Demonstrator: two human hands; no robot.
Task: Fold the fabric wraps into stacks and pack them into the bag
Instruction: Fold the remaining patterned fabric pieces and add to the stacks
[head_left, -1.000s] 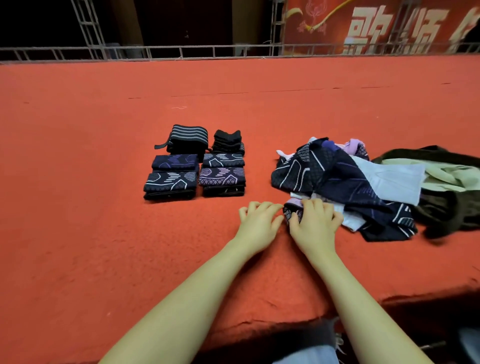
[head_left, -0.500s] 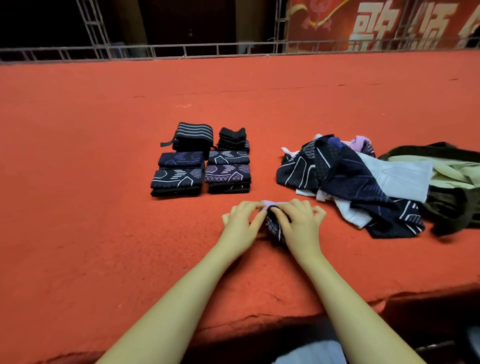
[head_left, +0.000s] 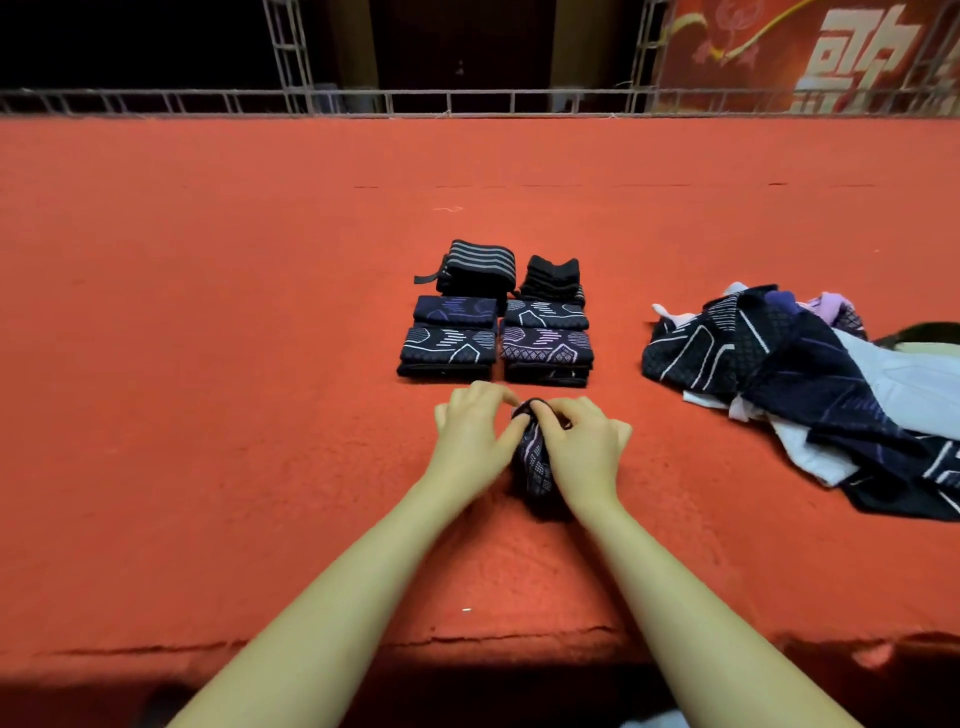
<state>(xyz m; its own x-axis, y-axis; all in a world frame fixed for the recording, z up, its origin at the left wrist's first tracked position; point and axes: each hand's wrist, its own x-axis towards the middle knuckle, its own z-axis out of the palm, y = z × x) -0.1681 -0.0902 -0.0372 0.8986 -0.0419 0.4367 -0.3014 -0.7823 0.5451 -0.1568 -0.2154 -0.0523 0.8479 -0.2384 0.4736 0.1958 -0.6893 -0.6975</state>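
Both hands together: left hand (head_left: 475, 436) and right hand (head_left: 582, 449) pinch one bunched wrap (head_left: 535, 467) between them, apparently readying a fold; finished stacks (head_left: 496, 332) wait just beyond the fingertips.

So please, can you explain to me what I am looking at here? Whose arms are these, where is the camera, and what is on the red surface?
No machine here: a person wears a camera on the head, looking down at their own bare arms. The left hand and right hand together pinch one dark patterned wrap, bunched between them. On the red carpet, just beyond the hands, lie folded stacks in neat rows. To the right lies a loose pile of unfolded wraps. A dark shape at the far right edge may be the bag, but too little shows.
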